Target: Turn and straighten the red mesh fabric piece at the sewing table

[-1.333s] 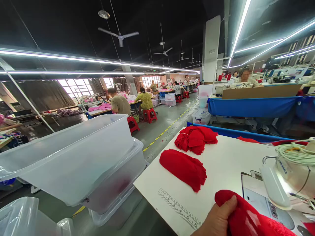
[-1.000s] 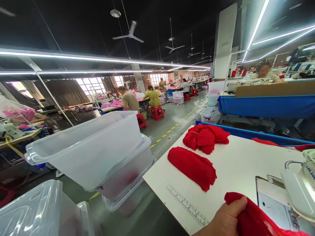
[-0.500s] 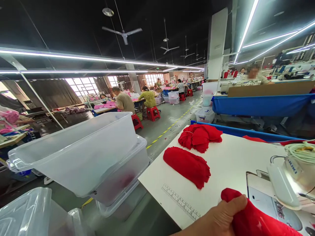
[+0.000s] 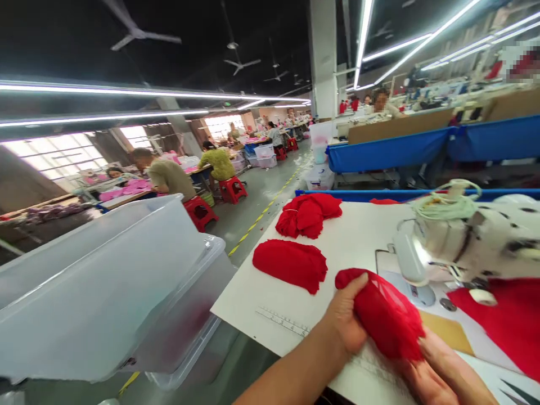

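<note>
My left hand (image 4: 346, 322) is clamped on a folded red cloth (image 4: 390, 318) above the tabletop (image 4: 358, 230), my right hand (image 4: 434, 368) at the cloth's near end. On the left, a big clear bin (image 4: 126, 281) sits close by the tabletop's left corner, with floor (image 4: 236, 351) showing between them lower down. A sewing machine (image 4: 455, 236) bounds me on the right, a blue bar (image 4: 379, 195) along the far edge. My room to move is the white surface between the machine and a tied red bundle (image 4: 310, 215) and a rolled red bundle (image 4: 289, 261); ruler marks (image 4: 282, 322) run near the front edge. My left thumb presses on the cloth's top. The right touches its ragged end; how far it's open, I can't tell.
</note>
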`<state>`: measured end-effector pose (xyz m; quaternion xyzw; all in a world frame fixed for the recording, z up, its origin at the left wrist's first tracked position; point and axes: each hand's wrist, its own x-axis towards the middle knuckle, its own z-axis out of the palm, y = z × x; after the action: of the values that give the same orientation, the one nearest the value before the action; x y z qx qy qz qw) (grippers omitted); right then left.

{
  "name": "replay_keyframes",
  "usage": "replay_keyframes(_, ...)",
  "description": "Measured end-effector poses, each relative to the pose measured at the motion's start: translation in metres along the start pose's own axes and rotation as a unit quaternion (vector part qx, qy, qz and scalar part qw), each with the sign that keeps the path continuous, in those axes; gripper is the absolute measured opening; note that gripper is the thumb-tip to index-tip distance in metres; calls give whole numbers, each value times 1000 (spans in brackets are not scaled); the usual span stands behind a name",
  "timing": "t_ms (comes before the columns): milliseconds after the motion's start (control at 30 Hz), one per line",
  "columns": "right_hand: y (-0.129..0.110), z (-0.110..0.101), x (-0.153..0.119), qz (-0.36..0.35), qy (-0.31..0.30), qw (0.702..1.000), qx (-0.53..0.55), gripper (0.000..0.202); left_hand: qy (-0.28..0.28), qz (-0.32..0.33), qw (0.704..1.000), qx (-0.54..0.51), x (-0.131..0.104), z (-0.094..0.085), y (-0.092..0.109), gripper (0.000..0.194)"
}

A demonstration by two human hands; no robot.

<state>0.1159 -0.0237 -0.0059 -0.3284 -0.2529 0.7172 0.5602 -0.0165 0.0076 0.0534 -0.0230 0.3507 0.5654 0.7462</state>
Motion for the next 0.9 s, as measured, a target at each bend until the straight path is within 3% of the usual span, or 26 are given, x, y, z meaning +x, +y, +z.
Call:
replay_keyframes(67,-9,12,-5,89,33,988,120,47,-22,-16,1000,11,5,1,1,24)
replay_keyframes(167,-25,29,-11,125,41,965,228,59,-14,-8,1000,20,9,4,3,22)
replay_keyframes(333,-30,36,-19,89,51,952,289,71,16,22,998,51,7,11,1,18)
replay_keyframes(567,-21,36,-16,53,47,986,153,32,-15,33,998,44,7,14,-2,18)
replay_keyframes(733,-22,35,-14,-12,58,997,52,31,-64,-16,995,73,2,13,-3,15)
replay_keyframes(900,-23,30,-13,-43,92,995,1,31,-74,-7,994,77,6,14,-2,10)
